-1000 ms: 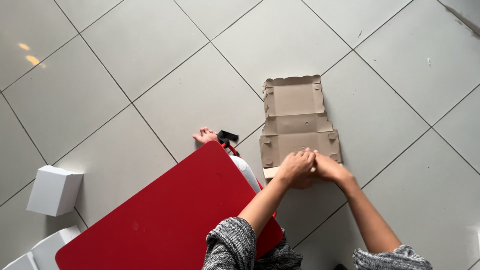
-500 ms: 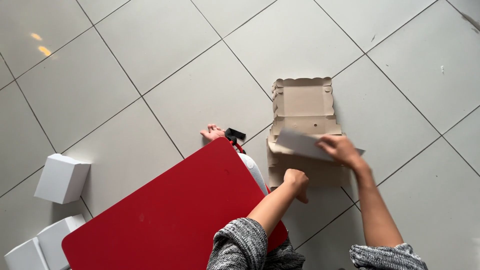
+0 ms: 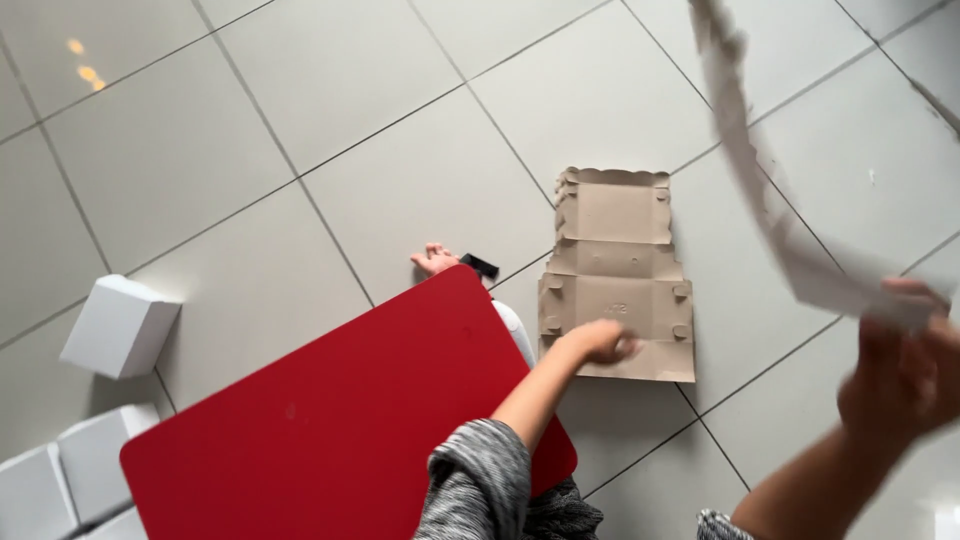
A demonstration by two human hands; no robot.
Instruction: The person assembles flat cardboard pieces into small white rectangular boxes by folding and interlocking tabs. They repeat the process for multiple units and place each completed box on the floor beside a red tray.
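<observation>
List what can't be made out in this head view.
- Right hand: blurred by motion, so its grip on the grey sheet is unclear; the sheet runs off the top edge.
- Left hand: blurred over the flat cardboard box; contact unclear.
- White boxes: cut off by the left edge.
- Foot: mostly hidden by the red board.

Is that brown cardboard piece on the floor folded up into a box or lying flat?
Flat: the cardboard blank lies unfolded on the tiles, panels spread, left hand on it.
</observation>
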